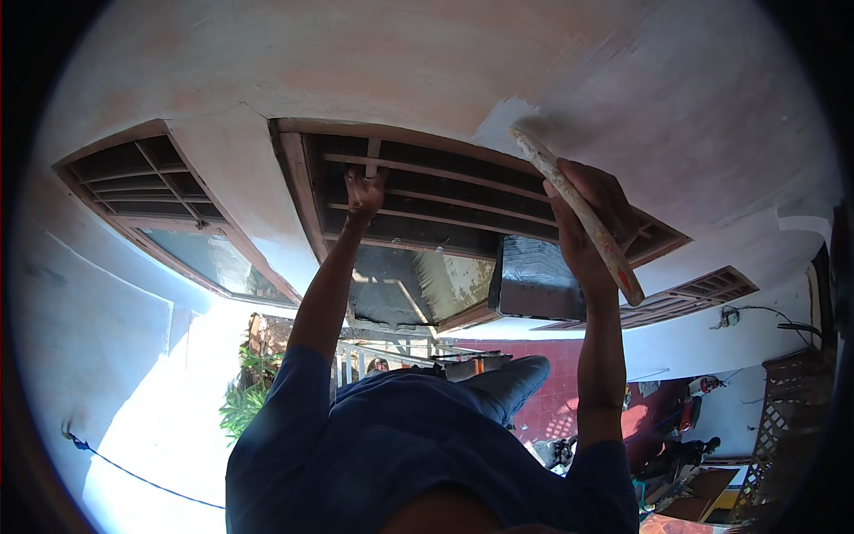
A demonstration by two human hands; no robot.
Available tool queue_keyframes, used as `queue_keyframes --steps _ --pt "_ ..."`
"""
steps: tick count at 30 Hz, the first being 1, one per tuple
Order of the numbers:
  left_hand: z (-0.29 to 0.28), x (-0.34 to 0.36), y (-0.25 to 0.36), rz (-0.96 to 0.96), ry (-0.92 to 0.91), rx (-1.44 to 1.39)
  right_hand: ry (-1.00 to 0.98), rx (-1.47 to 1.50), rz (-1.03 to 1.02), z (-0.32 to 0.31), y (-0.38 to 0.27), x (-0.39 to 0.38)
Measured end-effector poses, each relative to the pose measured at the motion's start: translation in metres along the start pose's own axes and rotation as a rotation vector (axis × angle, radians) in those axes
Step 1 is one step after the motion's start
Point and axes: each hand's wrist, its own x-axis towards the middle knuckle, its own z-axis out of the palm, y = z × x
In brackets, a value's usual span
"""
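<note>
My left hand (365,191) is closed on the brown wooden grille (445,205) of a high vent opening, at a short upright bar near its left side. My right hand (587,214) grips a long, paint-spattered brush (583,222), its upper end at a fresh white patch (503,116) on the wall (374,62) just above the grille. Below the grille are glass panes (391,285) and a dark box-shaped unit (538,276) with a silvery upper face, set into the frame near my right forearm.
A second grilled window (142,187) is at left, another vent (694,289) at right. Beneath me are railings (351,360), green plants (245,409) and red tiles (547,400). A lattice panel (769,427), loose wires (765,313) and cluttered items are lower right; a blue cord (142,472) hangs lower left.
</note>
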Motion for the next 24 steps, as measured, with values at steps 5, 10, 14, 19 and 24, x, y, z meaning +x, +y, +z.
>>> queue_keyframes --steps 5,10,14,19,24 --pt "0.004 -0.001 -0.002 0.049 0.085 0.019 -0.039 0.013 -0.093 -0.006 0.008 0.034" --pt "-0.003 -0.002 -0.005 0.04 -0.043 0.04 0.145 -0.018 -0.126 -0.03 0.011 0.097" --pt "-0.006 0.003 0.003 0.054 0.022 0.069 0.208 -0.304 -0.367 -0.016 0.012 0.084" --pt "-0.004 0.003 0.001 0.084 0.067 0.079 -0.223 -0.236 -0.331 0.007 -0.018 0.027" --pt "0.005 0.0 -0.005 0.034 0.026 -0.035 0.016 -0.06 -0.285 -0.018 0.014 0.082"
